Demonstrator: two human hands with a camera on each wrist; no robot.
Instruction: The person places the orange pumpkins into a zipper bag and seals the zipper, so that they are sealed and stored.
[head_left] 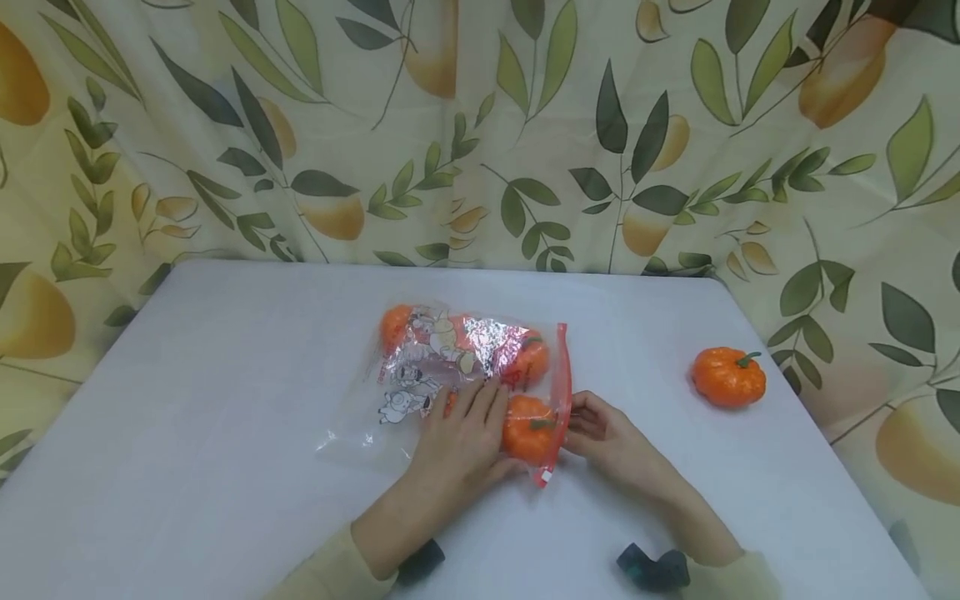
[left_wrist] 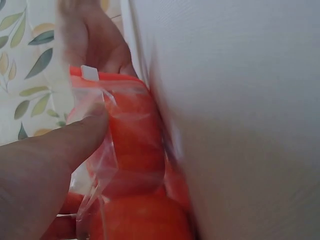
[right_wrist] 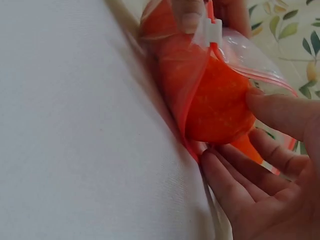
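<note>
A clear plastic zip bag with printed figures (head_left: 420,375) lies near the middle of the white table (head_left: 225,417), several orange pumpkins inside it. Its red zip edge (head_left: 564,358) faces 3 o'clock, and a small white slider (head_left: 546,477) sits on that edge between 4 and 5 o'clock.

The left hand (head_left: 461,437) rests over the bag from the 6 o'clock side—its grip unclosed, fingers laid straight across the plastic, thumb against the near side. The right hand (head_left: 618,442) is at the parted mouth; its grip is loose and spread, thumb and fingers touching the glossy, ribbed orange pumpkin (right_wrist: 217,100) just inside—and one fingertip meets the bag's red lip.

Well apart at 3 o'clock from the bag, a loose orange pumpkin with a green stem (head_left: 726,379) stands on the table. A cream cloth printed with leaves and fruit (head_left: 337,150) hangs at 12 o'clock.
</note>
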